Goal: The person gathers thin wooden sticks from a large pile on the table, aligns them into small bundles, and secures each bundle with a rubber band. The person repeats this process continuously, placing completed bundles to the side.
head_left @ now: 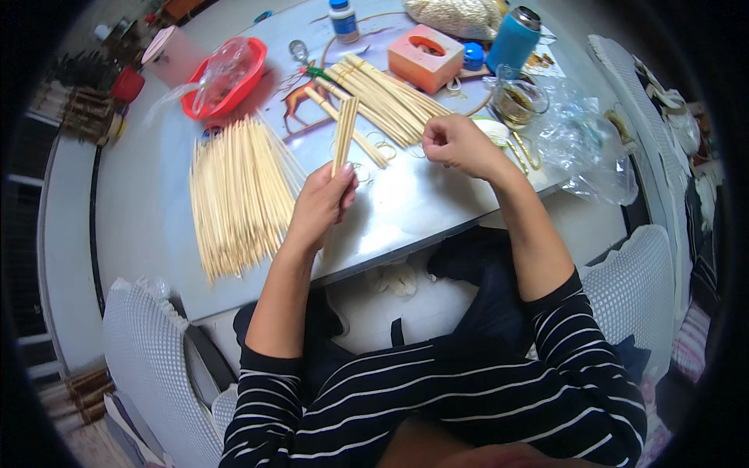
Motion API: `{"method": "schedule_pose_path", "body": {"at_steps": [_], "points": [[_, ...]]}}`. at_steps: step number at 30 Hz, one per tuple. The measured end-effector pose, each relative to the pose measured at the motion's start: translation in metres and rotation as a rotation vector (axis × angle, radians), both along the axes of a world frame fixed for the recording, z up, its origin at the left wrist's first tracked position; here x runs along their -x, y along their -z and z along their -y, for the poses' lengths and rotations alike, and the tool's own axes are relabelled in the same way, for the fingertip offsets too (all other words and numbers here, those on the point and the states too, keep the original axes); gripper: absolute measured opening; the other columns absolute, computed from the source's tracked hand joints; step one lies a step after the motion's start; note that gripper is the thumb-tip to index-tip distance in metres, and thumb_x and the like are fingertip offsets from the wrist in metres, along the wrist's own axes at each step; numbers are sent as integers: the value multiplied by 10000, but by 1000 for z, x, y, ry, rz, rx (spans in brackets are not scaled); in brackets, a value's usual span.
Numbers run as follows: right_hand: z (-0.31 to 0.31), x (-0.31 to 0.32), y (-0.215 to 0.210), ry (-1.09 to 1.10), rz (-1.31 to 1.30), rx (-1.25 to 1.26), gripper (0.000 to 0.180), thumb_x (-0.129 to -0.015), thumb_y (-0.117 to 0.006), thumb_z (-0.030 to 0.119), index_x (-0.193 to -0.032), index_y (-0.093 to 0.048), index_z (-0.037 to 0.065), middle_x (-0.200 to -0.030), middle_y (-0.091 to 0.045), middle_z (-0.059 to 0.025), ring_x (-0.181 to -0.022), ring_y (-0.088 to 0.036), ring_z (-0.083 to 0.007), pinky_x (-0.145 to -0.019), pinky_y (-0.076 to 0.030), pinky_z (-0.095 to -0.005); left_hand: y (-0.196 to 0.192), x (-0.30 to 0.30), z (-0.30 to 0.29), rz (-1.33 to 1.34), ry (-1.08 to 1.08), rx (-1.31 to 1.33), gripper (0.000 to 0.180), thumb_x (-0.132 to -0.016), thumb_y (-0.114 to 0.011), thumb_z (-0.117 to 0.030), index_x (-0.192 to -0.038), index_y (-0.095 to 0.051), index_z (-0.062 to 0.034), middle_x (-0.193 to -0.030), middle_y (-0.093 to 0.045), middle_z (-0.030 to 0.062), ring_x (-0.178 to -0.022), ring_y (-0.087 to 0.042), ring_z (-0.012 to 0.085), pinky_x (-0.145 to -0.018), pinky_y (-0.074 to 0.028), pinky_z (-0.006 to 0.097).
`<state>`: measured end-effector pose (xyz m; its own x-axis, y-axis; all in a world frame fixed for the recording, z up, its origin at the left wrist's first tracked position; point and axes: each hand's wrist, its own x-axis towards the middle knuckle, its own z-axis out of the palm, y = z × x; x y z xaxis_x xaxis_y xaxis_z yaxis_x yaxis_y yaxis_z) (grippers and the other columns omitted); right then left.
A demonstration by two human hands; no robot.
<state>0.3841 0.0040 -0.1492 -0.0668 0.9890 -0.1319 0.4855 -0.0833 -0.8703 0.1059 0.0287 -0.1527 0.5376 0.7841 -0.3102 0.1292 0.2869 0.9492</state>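
My left hand (321,204) grips a small bundle of pale wooden sticks (344,131), held upright above the grey table (140,203). My right hand (456,143) is closed, fingers pinched together as if on something small that I cannot make out, a little to the right of the bundle. A large loose pile of sticks (238,195) lies on the table left of my left hand. Several tied bundles of sticks (386,97) lie further back between my hands. Small rubber bands (380,143) are scattered near them.
A red basket with a plastic bag (226,74) stands at the back left. A pink box (425,56), a blue flask (512,39), a small bottle (342,19), a glass jar (516,101) and crumpled clear plastic (589,140) crowd the back right. White mesh chairs (632,288) flank me.
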Motion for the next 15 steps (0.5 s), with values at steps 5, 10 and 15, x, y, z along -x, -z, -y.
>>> {"method": "schedule_pose_path", "body": {"at_steps": [5,10,15], "points": [[3,22,-19,-58,-404,174,50,-824,-683,104,-818,-659,61,-729,-651,4,-567,-516,-46,-510,-413,-201,-11,-9,4,61,-16,126,343,-1026,-522,-390,-1151,-593,-79,-636,-416,-71,-506,-311,36,-449,-258,207],[7,37,-18,-124,-492,225,59,-834,-695,106,-808,-662,65,-727,-657,-2,-554,-513,-45,-490,-397,-200,-9,-15,11,133,-44,163,414,-944,-674,-366,-1237,-582,-88,-655,-407,-87,-523,-322,23,-459,-241,196],[8,41,-23,-187,-574,250,51,-833,-688,100,-815,-662,59,-725,-658,-9,-551,-514,-47,-488,-395,-200,-8,-18,14,138,16,191,351,-894,-741,-327,-1135,-599,-115,-662,-421,-88,-522,-342,26,-461,-241,192]]}}
